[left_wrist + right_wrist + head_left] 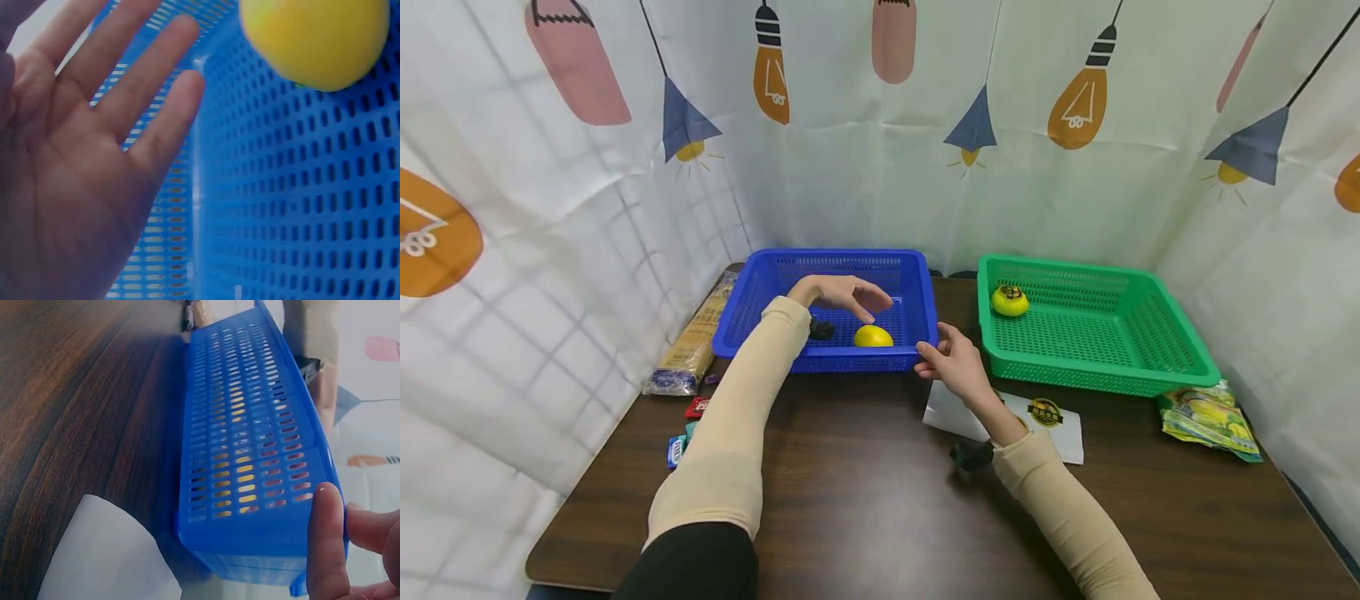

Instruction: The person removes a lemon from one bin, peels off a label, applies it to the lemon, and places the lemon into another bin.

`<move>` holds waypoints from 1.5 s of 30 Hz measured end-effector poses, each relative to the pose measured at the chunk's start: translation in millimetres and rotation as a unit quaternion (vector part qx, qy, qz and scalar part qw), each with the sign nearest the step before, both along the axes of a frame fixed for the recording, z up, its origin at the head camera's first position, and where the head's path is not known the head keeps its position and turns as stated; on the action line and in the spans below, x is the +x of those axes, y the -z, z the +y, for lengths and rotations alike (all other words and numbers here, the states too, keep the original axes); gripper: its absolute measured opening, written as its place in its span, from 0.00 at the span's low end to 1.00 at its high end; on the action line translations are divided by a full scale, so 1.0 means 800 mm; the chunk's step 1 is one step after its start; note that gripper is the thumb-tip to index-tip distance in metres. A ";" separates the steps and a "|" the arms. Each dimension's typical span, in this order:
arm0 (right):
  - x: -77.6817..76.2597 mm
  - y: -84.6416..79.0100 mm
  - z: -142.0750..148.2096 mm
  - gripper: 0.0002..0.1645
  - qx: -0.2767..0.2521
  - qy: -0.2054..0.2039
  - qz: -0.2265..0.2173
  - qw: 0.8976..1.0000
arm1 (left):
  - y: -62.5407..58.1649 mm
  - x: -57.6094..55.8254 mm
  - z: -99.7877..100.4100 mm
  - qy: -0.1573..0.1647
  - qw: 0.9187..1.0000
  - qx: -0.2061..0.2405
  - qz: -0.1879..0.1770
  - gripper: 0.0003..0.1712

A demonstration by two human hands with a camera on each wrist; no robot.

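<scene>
My left hand (pixel 842 293) hovers over the blue basket (pixel 826 360) with its fingers extended and nothing in its grasp. Just below it a smooth yellow fruit (pixel 873 336) lies near the basket's front wall. In the left wrist view, the palm and spread fingers (pixel 147 94) appear apart from the fruit (pixel 319 40). My right hand (pixel 958 367) pinches the rim at the basket's front right corner, with the thumb and fingers on either side in the right wrist view. A white label sheet (pixel 1033 421) with round black-and-yellow stickers lies partly beneath the right forearm.
The green basket (pixel 1097 379) at right holds a yellow fruit (pixel 1010 301) bearing a dark sticker. A green-yellow packet (pixel 1213 419) sits beside it. A long tan package (pixel 688 346) and several small wrapped items (pixel 677 451) lie at left. Curtains surround the table.
</scene>
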State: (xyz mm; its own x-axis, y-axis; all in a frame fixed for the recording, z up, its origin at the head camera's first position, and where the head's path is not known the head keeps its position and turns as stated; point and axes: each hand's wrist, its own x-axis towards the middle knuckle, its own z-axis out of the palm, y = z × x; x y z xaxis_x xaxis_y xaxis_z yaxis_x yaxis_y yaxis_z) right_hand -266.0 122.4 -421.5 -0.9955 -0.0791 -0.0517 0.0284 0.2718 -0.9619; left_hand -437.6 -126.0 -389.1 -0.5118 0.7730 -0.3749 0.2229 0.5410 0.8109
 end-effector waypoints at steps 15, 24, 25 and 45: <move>0.002 0.001 0.000 0.43 0.005 0.008 -0.003 1.000 | 0.030 -0.006 0.020 0.095 0.986 -0.134 -0.038 0.40; 0.003 0.006 0.001 0.42 -0.012 0.012 -0.008 1.000 | 0.029 0.001 0.021 0.074 0.994 -0.080 -0.030 0.42; 0.002 0.005 -0.001 0.42 -0.021 0.010 -0.009 1.000 | 0.027 0.001 0.019 0.067 0.995 -0.069 -0.024 0.42; 0.002 0.010 0.011 0.44 0.010 -0.017 0.015 1.000 | -0.079 0.061 0.020 0.004 0.993 0.084 0.080 0.39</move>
